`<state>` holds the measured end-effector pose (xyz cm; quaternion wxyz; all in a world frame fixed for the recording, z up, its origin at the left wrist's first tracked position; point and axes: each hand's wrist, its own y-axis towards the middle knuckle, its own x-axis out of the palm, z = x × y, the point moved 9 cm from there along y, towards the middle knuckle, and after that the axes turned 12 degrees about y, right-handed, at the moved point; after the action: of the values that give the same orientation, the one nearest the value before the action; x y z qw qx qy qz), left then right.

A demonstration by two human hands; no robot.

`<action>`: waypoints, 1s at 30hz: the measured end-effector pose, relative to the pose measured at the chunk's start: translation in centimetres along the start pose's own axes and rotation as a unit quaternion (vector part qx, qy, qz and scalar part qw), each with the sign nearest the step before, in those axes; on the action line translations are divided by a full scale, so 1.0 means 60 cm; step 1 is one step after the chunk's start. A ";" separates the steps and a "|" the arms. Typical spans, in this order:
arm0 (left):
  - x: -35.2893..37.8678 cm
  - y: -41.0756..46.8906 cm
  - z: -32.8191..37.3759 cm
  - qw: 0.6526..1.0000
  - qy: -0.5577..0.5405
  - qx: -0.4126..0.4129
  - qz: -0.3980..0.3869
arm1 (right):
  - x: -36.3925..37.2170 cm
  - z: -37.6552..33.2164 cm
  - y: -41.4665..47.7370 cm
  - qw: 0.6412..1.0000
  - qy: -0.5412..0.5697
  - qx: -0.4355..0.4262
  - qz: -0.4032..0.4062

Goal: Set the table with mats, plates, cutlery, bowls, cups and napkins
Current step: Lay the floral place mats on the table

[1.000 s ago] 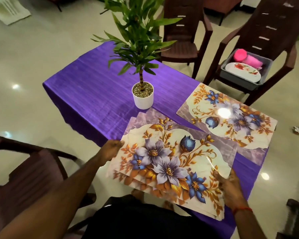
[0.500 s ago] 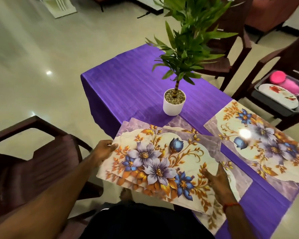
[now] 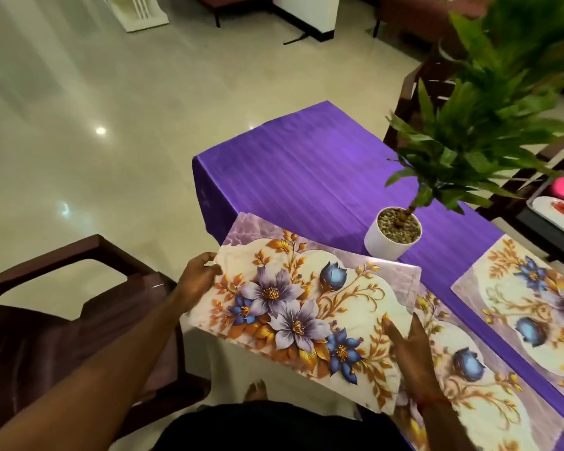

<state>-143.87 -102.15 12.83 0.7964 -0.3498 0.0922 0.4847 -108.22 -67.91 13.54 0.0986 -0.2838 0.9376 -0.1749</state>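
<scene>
Two mats lie flat on the bench: the near mat at 4 o'clock in the frame and the far mat at 3 o'clock. They are apart, with purple cloth showing between them.

Head view. The held mats, apparently more than one sheet, sit centre frame and tilted. Their 6 o'clock edge overhangs the bench, with floor showing beneath, and their 3 o'clock end overlaps the near mat.
- Left hand: grasping the 9 o'clock edge, thumb on top.
- Right hand: released, fingers stretched flat on the 4 o'clock corner. Cannot tell whether the thumb hooks under.

Risks (judgement):
1. Only one hand truly grips. The glossy sheets could fan apart, and a lower one could slide off toward the floor at 6 o'clock.
2. The plant pot stands just beside the far edge at 1 o'clock; contact cannot be resolved. A forward push could nudge it. With tall leaves it looks top-heavy, so tipping is plausible.
3. The flat right hand could drag the near mat underneath out of square.
4. The chair at 8 o'clock sits close to the left forearm. A swing that way could snag.

The plate waits off the bench at 2 o'clock, not yet brought.
</scene>
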 end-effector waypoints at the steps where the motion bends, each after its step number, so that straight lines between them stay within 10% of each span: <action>1: -0.018 0.014 -0.003 1.000 -0.003 0.000 0.008 | 0.020 -0.005 0.002 1.000 -0.003 -0.006 -0.006; 30: -0.167 0.334 0.157 0.988 0.099 0.011 0.121 | 0.308 -0.119 0.258 0.999 0.036 0.000 0.006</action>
<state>-167.59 -97.43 15.29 0.7226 -0.3736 0.2178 0.5392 -133.07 -64.40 12.61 0.0660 -0.2719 0.9421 -0.1849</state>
